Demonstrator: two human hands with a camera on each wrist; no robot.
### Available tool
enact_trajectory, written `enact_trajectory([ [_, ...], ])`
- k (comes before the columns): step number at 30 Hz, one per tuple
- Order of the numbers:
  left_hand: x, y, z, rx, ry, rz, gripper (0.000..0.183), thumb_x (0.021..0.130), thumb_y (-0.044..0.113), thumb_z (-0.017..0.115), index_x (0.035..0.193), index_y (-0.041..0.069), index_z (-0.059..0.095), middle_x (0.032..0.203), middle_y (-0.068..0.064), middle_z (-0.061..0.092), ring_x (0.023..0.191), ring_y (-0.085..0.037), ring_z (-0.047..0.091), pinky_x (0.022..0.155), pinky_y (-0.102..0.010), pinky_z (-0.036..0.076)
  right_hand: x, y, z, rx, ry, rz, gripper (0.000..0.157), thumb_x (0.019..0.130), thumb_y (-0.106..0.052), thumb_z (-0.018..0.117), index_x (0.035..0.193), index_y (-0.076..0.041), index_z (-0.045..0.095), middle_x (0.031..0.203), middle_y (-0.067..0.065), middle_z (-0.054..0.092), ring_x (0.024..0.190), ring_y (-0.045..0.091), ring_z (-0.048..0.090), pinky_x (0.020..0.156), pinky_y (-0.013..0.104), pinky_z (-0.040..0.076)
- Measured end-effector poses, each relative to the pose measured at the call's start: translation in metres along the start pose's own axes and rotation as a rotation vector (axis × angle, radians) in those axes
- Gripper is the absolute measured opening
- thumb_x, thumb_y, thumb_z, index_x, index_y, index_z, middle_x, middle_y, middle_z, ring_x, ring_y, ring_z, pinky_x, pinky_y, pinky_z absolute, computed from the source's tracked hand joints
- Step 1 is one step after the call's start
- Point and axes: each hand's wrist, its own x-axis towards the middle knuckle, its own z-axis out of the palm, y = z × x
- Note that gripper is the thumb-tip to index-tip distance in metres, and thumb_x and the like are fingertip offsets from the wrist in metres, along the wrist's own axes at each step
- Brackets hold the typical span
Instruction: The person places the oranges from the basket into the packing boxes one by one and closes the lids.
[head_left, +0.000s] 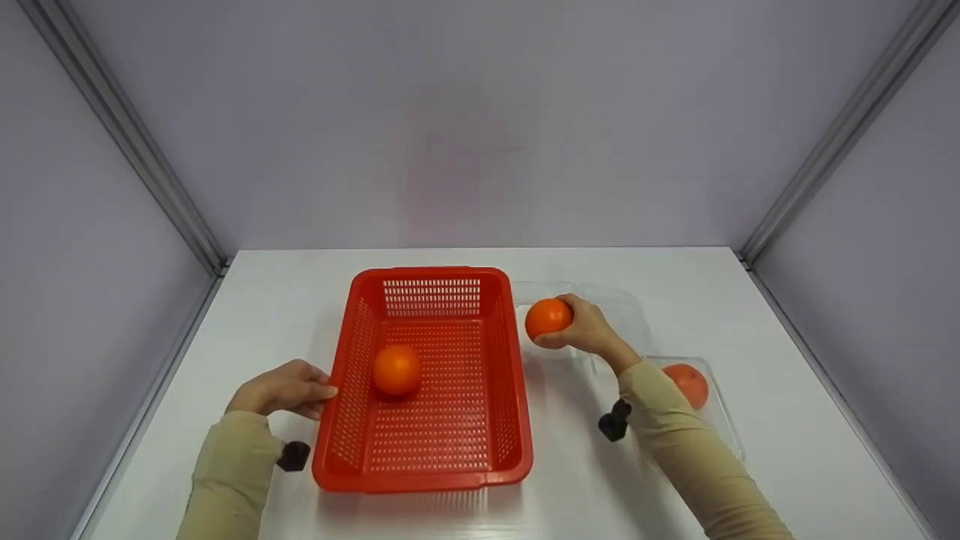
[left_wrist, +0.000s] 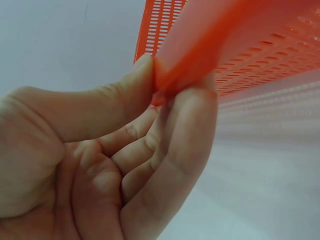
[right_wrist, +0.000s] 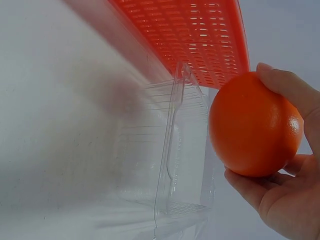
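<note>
A red perforated plastic basket (head_left: 431, 480) stands left of the table's middle, with one orange (head_left: 397, 370) inside, near its left wall. My left hand (head_left: 289, 386) pinches the basket's left rim between thumb and fingers; the left wrist view shows the thumb (left_wrist: 120, 102) against the rim's edge. To the right of the basket, my right hand (head_left: 589, 326) grips another orange (head_left: 548, 318), thumb on one side and fingers on the other. Below that orange lies an open clear plastic clamshell box (head_left: 619, 307), partly hidden by the hand; the right wrist view shows its ridged wall (right_wrist: 172, 150).
Under the right forearm, a second clear container (head_left: 724, 420) holds a round orange-red fruit (head_left: 688, 385), partly covered by the sleeve. The white table (head_left: 810, 390) is enclosed by pale walls at the back and both sides.
</note>
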Motion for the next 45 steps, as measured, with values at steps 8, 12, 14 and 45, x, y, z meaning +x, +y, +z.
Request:
enact_trajectory([
  [8, 0.0, -0.001, 0.0, 0.005, -0.003, 0.012, 0.032, 0.097, 0.017, 0.057, 0.114, -0.01, 0.062, 0.077, 0.002, 0.067, 0.063, -0.004, 0.063, 0.071, -0.025, 0.06, 0.0, 0.004, 0.003, 0.0, 0.017, 0.0, 0.07, 0.071, -0.022, 0.083, 0.127, 0.004, 0.051, 0.122, 0.025, 0.061, 0.108, 0.038, 0.06, 0.095, 0.051, 0.05],
  [12, 0.0, -0.001, 0.0, 0.0, -0.011, 0.014, 0.032, 0.097, 0.015, 0.056, 0.115, -0.011, 0.061, 0.078, 0.002, 0.068, 0.063, -0.004, 0.064, 0.069, -0.023, 0.06, 0.001, 0.006, 0.007, -0.011, 0.018, -0.006, 0.069, 0.071, -0.023, 0.083, 0.126, 0.004, 0.051, 0.121, 0.025, 0.061, 0.107, 0.038, 0.06, 0.094, 0.051, 0.05],
  [14, -0.001, 0.0, 0.0, 0.003, -0.009, 0.013, 0.032, 0.097, 0.015, 0.056, 0.115, -0.011, 0.061, 0.078, 0.002, 0.069, 0.063, -0.004, 0.064, 0.069, -0.023, 0.059, 0.002, 0.007, 0.009, -0.015, 0.015, -0.007, 0.069, 0.071, -0.023, 0.082, 0.126, 0.004, 0.051, 0.121, 0.025, 0.061, 0.107, 0.039, 0.06, 0.094, 0.051, 0.05],
  [45, -0.001, 0.0, 0.002, 0.026, 0.019, 0.009, 0.032, 0.097, 0.018, 0.057, 0.114, -0.009, 0.062, 0.079, 0.0, 0.069, 0.065, -0.006, 0.065, 0.073, -0.029, 0.061, 0.01, 0.025, 0.032, 0.018, 0.037, 0.071, 0.075, 0.071, -0.025, 0.083, 0.13, 0.005, 0.047, 0.124, 0.027, 0.059, 0.11, 0.038, 0.058, 0.096, 0.051, 0.049],
])
